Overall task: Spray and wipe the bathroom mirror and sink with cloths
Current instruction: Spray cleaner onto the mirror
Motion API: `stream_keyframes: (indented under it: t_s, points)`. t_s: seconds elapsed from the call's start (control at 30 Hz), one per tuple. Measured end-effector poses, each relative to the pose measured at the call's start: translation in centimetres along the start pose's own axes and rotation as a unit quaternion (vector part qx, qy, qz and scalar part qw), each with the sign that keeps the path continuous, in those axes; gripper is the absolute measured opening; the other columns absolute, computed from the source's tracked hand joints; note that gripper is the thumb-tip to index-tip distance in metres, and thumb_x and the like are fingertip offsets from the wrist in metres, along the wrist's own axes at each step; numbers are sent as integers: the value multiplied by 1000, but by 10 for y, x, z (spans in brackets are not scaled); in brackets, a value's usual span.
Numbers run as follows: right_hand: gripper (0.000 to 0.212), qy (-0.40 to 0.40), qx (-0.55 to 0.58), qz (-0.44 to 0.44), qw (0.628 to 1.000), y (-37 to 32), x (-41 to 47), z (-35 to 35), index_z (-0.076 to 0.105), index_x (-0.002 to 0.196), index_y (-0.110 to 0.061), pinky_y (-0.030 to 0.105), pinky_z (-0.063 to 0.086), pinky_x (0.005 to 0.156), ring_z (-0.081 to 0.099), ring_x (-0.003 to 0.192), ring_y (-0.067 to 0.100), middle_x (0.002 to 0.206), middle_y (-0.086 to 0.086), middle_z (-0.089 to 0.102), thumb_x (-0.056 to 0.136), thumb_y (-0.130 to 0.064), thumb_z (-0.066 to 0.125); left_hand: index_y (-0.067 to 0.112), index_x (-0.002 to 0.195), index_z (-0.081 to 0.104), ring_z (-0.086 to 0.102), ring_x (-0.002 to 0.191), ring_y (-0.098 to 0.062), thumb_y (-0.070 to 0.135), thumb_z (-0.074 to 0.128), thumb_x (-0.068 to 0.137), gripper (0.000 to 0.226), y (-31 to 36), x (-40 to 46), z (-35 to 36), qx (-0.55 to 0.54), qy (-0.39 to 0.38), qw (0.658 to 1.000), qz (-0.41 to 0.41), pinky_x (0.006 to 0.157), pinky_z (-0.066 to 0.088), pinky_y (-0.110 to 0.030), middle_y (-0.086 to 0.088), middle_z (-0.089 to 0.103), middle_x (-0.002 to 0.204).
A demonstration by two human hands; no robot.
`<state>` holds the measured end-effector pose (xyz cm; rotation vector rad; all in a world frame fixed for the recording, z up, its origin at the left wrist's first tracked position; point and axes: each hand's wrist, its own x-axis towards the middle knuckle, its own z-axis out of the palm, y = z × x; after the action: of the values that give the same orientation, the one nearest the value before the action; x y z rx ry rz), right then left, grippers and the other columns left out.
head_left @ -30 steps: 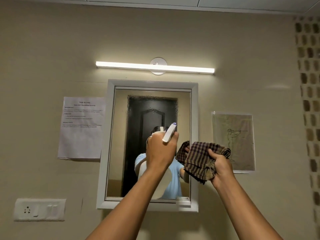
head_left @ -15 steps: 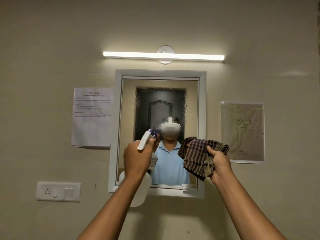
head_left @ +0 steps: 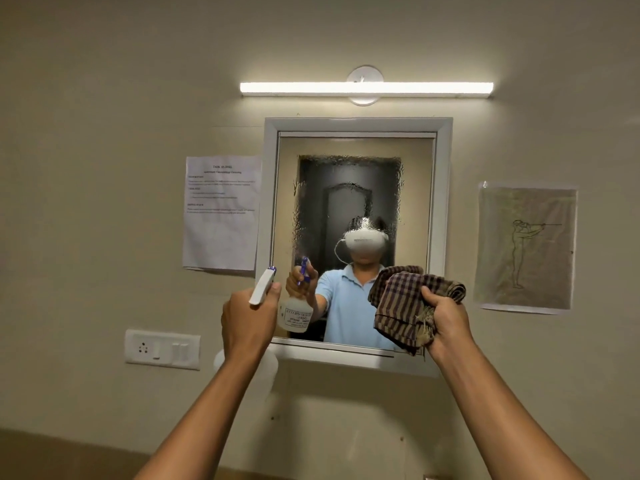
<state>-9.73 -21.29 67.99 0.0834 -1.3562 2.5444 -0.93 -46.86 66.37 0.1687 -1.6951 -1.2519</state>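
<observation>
A white-framed mirror [head_left: 353,147] hangs on the beige wall, its upper glass speckled with spray droplets. My left hand [head_left: 247,318] grips a white spray bottle [head_left: 262,285] with a blue nozzle, held up at the mirror's lower left corner and pointing at the glass. My right hand [head_left: 446,318] holds a bunched brown checked cloth [head_left: 403,303] in front of the mirror's lower right part. The reflection shows a person with the bottle. The sink is out of view.
A lit tube light [head_left: 366,88] is mounted above the mirror. A printed sheet [head_left: 221,213] hangs left of it and a drawing [head_left: 526,247] hangs right. A white switch and socket plate [head_left: 162,348] sits lower left on the wall.
My left hand with the bottle has moved left, from the mirror's middle to its lower left edge. The view has tilted down and right. My right hand keeps the cloth at the lower right.
</observation>
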Motion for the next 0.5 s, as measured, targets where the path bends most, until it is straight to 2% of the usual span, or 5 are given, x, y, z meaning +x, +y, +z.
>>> stream_keyframes:
  t_s: [0.13,0.3,0.37,0.43,0.5]
  points:
    - [24,14,5,-4,1000,-4,-4,-12,64,116,-2,55,54,87,69,94,34,107,18,71,94,-5,57,19,70,63,59,57,-23,37,62,90,27,-6,-16,18,-4,-27,999,-16,54,49,-31,-4,59,59]
    - [23,38,1,-12,999,-9,-4,-37,65,115,-3,56,54,88,70,95,34,109,18,71,93,-6,58,24,71,63,62,63,-22,38,62,90,24,4,-43,53,-20,-79,997,2,59,53,-35,1,61,61]
    - [24,50,0,-12,999,-11,-4,-46,65,116,-2,54,55,84,70,94,34,109,18,71,93,-6,58,23,71,64,59,61,-18,38,61,90,25,11,-53,70,-22,-96,995,9,56,49,-32,6,59,60]
    - [26,59,4,-9,998,-13,-5,-55,64,117,0,53,56,83,70,93,34,109,19,70,93,-5,58,16,75,68,56,57,-17,39,61,89,29,16,-64,86,-9,-113,993,27,52,40,-26,5,58,59]
    - [25,65,6,-8,998,-15,-7,-63,64,117,1,50,56,80,70,90,33,109,20,70,93,-4,57,14,79,72,56,57,-15,41,60,89,31,22,-76,100,-10,-136,990,35,52,39,-25,2,62,62]
